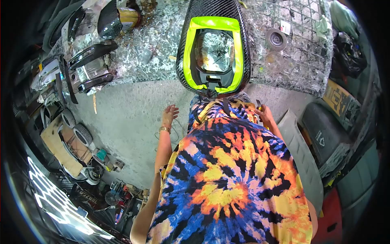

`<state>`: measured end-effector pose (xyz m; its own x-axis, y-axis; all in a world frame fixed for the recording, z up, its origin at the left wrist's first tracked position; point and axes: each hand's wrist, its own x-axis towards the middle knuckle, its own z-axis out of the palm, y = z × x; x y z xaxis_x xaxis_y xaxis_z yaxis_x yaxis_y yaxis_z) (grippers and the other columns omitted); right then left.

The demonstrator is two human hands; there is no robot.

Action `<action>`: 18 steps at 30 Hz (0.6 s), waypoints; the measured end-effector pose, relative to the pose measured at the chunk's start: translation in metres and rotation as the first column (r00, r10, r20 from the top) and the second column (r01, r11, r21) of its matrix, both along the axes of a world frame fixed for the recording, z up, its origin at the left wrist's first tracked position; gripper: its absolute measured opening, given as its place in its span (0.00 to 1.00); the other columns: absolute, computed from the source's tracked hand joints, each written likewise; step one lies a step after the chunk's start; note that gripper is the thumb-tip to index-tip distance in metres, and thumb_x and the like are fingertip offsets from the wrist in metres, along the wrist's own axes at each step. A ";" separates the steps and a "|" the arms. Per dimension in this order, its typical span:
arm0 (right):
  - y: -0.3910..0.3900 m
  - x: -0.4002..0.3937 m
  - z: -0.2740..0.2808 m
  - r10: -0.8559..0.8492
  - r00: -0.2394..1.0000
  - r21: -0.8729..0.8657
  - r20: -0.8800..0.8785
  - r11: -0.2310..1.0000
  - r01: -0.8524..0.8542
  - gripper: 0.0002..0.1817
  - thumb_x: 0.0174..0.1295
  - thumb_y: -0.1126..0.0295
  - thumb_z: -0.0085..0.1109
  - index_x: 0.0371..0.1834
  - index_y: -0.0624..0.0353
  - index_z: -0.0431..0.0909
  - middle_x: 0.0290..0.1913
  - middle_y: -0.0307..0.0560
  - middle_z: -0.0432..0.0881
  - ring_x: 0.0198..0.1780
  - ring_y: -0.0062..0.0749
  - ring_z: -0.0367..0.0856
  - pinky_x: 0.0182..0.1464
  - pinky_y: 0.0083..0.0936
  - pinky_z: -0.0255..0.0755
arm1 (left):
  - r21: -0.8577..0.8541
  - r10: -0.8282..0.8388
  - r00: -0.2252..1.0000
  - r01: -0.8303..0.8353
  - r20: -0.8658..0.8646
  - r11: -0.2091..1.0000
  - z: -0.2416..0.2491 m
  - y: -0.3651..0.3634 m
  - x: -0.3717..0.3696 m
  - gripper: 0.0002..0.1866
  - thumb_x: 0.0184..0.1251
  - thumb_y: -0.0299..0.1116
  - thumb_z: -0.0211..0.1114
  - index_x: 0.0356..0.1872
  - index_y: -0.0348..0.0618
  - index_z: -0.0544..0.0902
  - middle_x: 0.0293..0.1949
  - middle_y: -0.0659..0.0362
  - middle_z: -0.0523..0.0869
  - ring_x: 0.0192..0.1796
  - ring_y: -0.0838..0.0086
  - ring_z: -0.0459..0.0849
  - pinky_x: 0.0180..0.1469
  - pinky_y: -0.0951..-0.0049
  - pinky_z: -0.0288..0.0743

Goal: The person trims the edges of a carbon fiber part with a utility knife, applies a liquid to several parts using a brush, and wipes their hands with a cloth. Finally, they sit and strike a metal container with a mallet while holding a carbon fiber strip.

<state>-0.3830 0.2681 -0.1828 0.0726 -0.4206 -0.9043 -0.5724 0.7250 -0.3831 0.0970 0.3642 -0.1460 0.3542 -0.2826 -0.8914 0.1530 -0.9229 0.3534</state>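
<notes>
My left hand hangs over the grey floor with its fingers apart and nothing in it. At my right side, my right hand is closed around a small knife-like tool with a dark blade end. Ahead of me, a black carbon-fibre part rests on the worktable, its near end close to my waist. Bright yellow-green tape or film runs around the rim of its opening. Neither hand touches the part.
The scuffed worktable carries glossy black parts at the left and a round disc at the right. A tyre lies on the floor at the left. A dark bin-like case stands at the right.
</notes>
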 end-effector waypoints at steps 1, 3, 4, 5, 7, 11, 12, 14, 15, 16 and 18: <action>-0.002 -0.001 -0.003 0.006 1.000 -0.016 0.002 1.000 -0.006 0.16 0.54 0.66 0.62 0.37 0.68 0.71 0.20 0.44 0.73 0.17 0.26 0.72 0.16 0.25 0.68 | -0.016 0.006 1.000 -0.006 0.002 1.000 -0.005 0.004 0.001 0.21 0.67 0.46 0.55 0.54 0.43 0.75 0.46 0.56 0.83 0.46 0.70 0.82 0.45 0.71 0.74; -0.007 -0.004 -0.006 -0.035 0.999 -0.001 0.008 0.999 0.035 0.16 0.55 0.66 0.63 0.37 0.67 0.71 0.20 0.43 0.73 0.17 0.26 0.72 0.16 0.25 0.68 | -0.023 0.022 1.000 -0.022 -0.001 0.999 -0.012 0.009 0.000 0.20 0.67 0.46 0.55 0.53 0.44 0.75 0.45 0.56 0.84 0.45 0.71 0.82 0.44 0.71 0.74; -0.008 -0.005 -0.006 -0.037 0.999 -0.001 0.009 0.999 0.037 0.16 0.55 0.66 0.63 0.37 0.67 0.71 0.20 0.44 0.73 0.17 0.26 0.73 0.16 0.25 0.68 | -0.043 0.037 0.999 -0.037 0.002 0.998 -0.015 0.012 -0.002 0.20 0.67 0.45 0.55 0.53 0.44 0.75 0.45 0.56 0.84 0.44 0.71 0.82 0.43 0.72 0.75; -0.011 -0.007 -0.007 -0.033 0.999 -0.019 0.008 0.999 0.033 0.16 0.55 0.66 0.63 0.37 0.67 0.71 0.20 0.44 0.73 0.17 0.26 0.73 0.16 0.25 0.68 | -0.061 0.041 0.999 -0.041 0.000 0.997 -0.017 0.015 -0.005 0.20 0.67 0.45 0.55 0.53 0.44 0.75 0.45 0.56 0.84 0.44 0.71 0.82 0.43 0.72 0.75; -0.018 -0.010 -0.009 0.025 1.000 -0.012 0.003 1.000 -0.025 0.15 0.55 0.66 0.62 0.36 0.67 0.71 0.19 0.45 0.74 0.16 0.27 0.74 0.17 0.26 0.69 | -0.102 0.098 0.995 -0.099 -0.016 0.990 -0.027 0.022 -0.011 0.20 0.67 0.45 0.55 0.53 0.43 0.75 0.44 0.56 0.84 0.44 0.71 0.82 0.42 0.72 0.75; -0.021 -0.015 -0.019 -0.009 0.999 -0.041 0.044 0.999 0.011 0.14 0.55 0.68 0.62 0.35 0.67 0.71 0.18 0.46 0.76 0.16 0.28 0.75 0.17 0.26 0.71 | -0.136 0.147 0.988 -0.153 -0.054 0.979 -0.049 0.051 -0.024 0.19 0.69 0.43 0.54 0.52 0.41 0.76 0.45 0.55 0.84 0.42 0.71 0.83 0.40 0.73 0.75; -0.019 -0.017 -0.023 -0.007 0.999 -0.044 0.043 0.999 0.009 0.14 0.55 0.68 0.62 0.35 0.67 0.71 0.18 0.46 0.76 0.16 0.28 0.75 0.17 0.26 0.71 | -0.095 0.160 0.984 -0.167 -0.075 0.981 -0.053 0.059 -0.029 0.19 0.69 0.43 0.55 0.52 0.41 0.75 0.45 0.56 0.84 0.41 0.72 0.83 0.40 0.74 0.75; -0.017 -0.023 -0.030 0.053 0.999 -0.085 0.011 0.995 -0.052 0.13 0.55 0.68 0.62 0.35 0.67 0.72 0.19 0.46 0.77 0.16 0.27 0.76 0.17 0.25 0.71 | -0.044 0.174 0.982 -0.177 -0.075 0.983 -0.056 0.076 -0.038 0.18 0.68 0.44 0.55 0.50 0.40 0.77 0.43 0.56 0.84 0.40 0.72 0.84 0.39 0.74 0.75; -0.019 -0.024 -0.026 0.054 0.999 -0.088 0.001 0.995 -0.054 0.13 0.55 0.68 0.62 0.35 0.67 0.72 0.19 0.46 0.77 0.16 0.27 0.76 0.17 0.25 0.71 | 0.012 0.187 0.980 -0.186 -0.074 0.982 -0.059 0.088 -0.044 0.18 0.68 0.44 0.56 0.47 0.40 0.78 0.41 0.56 0.85 0.38 0.72 0.84 0.38 0.74 0.75; -0.020 -0.025 -0.023 0.182 0.983 -0.091 -0.015 0.979 -0.183 0.12 0.55 0.69 0.61 0.35 0.66 0.72 0.19 0.46 0.77 0.17 0.27 0.76 0.17 0.25 0.71 | 0.011 0.188 0.979 -0.187 -0.085 0.982 -0.061 0.101 -0.046 0.18 0.68 0.44 0.56 0.47 0.40 0.78 0.41 0.56 0.85 0.38 0.72 0.84 0.38 0.74 0.75; -0.021 -0.022 -0.012 0.319 0.948 -0.076 0.017 0.945 -0.317 0.10 0.56 0.70 0.60 0.34 0.65 0.73 0.19 0.44 0.77 0.16 0.26 0.75 0.17 0.25 0.72 | -0.126 -0.294 0.955 0.295 0.031 0.947 -0.064 0.120 -0.041 0.17 0.67 0.45 0.57 0.37 0.40 0.82 0.33 0.58 0.86 0.34 0.75 0.83 0.35 0.74 0.75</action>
<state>-0.4049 0.2468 -0.1950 0.2388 -0.4344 -0.8685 -0.7567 0.4772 -0.4468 0.0557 0.4844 -0.2104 0.2482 -0.4870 -0.8374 -0.1239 -0.8733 0.4712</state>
